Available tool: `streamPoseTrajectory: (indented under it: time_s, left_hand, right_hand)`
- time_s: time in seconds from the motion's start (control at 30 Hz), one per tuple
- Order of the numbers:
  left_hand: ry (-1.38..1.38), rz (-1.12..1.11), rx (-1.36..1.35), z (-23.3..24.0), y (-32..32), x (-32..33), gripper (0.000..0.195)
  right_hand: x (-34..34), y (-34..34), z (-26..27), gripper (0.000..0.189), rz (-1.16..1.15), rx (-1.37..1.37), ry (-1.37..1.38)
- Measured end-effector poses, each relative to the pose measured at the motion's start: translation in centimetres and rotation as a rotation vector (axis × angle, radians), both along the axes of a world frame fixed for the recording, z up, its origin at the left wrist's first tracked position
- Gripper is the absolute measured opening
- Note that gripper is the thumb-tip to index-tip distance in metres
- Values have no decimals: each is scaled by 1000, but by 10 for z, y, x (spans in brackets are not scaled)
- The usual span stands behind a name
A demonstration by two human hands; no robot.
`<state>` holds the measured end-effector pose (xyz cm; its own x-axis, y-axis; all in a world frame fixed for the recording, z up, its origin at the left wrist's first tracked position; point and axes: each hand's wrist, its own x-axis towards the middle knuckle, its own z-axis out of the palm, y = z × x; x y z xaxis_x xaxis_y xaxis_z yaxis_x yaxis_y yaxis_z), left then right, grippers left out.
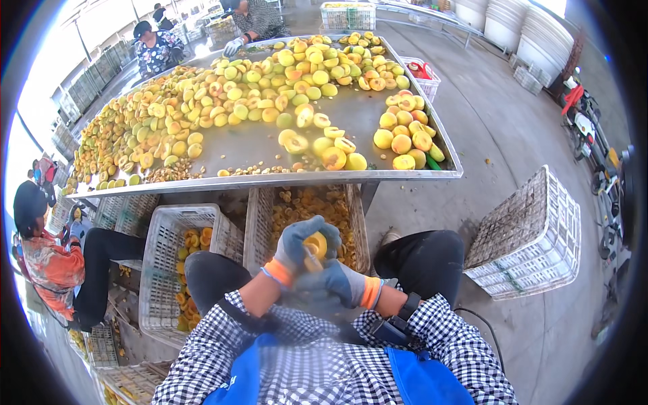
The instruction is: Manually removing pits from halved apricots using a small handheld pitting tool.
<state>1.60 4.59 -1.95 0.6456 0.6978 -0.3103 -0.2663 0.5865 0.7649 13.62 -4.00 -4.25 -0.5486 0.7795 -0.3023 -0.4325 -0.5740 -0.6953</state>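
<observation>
Above a crate, my left hand (304, 242), in a grey-blue coated glove with an orange cuff, grips a cut yellow peach (317, 245). My right hand (340, 284), gloved alike, is closed just below it. From the right hand a small pale tool (312, 262) reaches up to the fruit; motion blur hides its exact shape. Under both hands stands a plastic crate (259, 223) holding many pieces of cut fruit and pits. Ahead is a metal-topped table (349, 114) with a raised rim, heaped with whole and halved peaches (243, 101). Loose pits (174, 172) lie along its near edge.
Left of my knee stands a white crate (157, 273) with halved peaches. An upturned dirty crate (536, 238) sits on the floor at right. One co-worker (48, 258) sits at left; others (157, 50) work across the table. A cable (488, 326) runs beside my right arm.
</observation>
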Motion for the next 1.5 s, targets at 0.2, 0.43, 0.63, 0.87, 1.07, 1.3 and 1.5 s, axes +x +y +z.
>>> streamPoseTrajectory:
  time_s: [0.2, 0.43, 0.63, 0.87, 1.07, 1.3, 1.5]
  left_hand:
    - [134, 298, -71, -45, 31, -15, 26]
    - [212, 343, 240, -58, 55, -55, 47]
    - [263, 144, 258, -36, 35, -52, 44]
    - [367, 136, 259, -54, 34, -45, 44]
    - [367, 154, 203, -66, 38, -36, 44]
    - [368, 173, 282, -49, 45, -39, 42]
    - [651, 433, 730, 36, 46, -107, 32]
  right_hand:
    - [24, 26, -6, 44, 137, 339, -1072]
    - [90, 67, 20, 48, -99, 582, -1182]
    - [260, 112, 61, 30, -540, 348, -2235]
    - [311, 158, 47, 26, -206, 258, -2397]
    - [313, 182, 18, 23, -225, 503, -2503]
    - [290, 177, 41, 25, 63, 418, -2434]
    - [294, 182, 35, 35, 88, 275, -2257]
